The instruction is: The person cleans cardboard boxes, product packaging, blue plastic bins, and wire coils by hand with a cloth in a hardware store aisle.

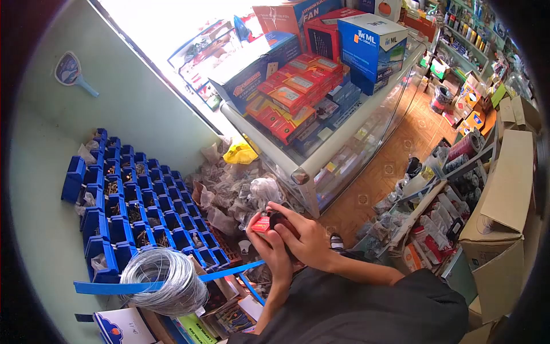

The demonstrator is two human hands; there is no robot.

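- Red box [261, 224] held up before the torso, near the desk [300, 175] corner; likely kept close for a clear look.
- Left hand [273, 256]: grip nearly closed, fingers cupping box, apparently steadying it.
- Right hand [311, 243]: grip partly closed over dark item [282, 221]; its identity unclear.

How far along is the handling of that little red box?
Looks done: small red box is up in the left hand.
In hand: that box, plus a dark item at the right hand; too hidden to say what it is or whether the box is open.
Left, probably: setting both down. Neither rests on the glass counter or in the blue bins.
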